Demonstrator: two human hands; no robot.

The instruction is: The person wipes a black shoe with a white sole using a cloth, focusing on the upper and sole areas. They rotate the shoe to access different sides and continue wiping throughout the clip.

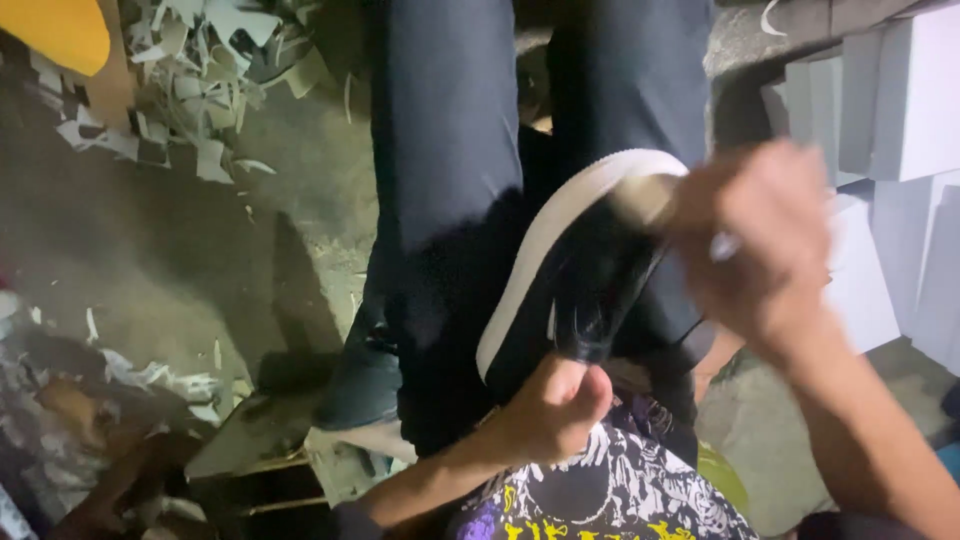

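Head view, shoe: a black shoe (585, 290) with a white sole rim, held up over the person's lap, tilted with its toe end far-right and its heel end near.
Head view, left hand: the left hand (555, 405) is closed around the near end of the shoe from below, fingers curled shut on it.
Head view, right hand: the right hand (765, 240) is at the far-right end of the shoe, blurred; it seems closed on a small pale tool, but what that tool is cannot be made out.
Hard to make out: the inside of the shoe is dark; the right forearm is cut off by the frame's right edge.
Legs: dark trousers (450, 150) fill the far middle.
Floor: grey concrete floor (200, 250) with pale paper scraps (190, 70) heaped at far left.
Boxes: white boxes (900, 110) stacked at the right; their contents are hidden.
Near: a printed garment (610, 495) lies below the hands.
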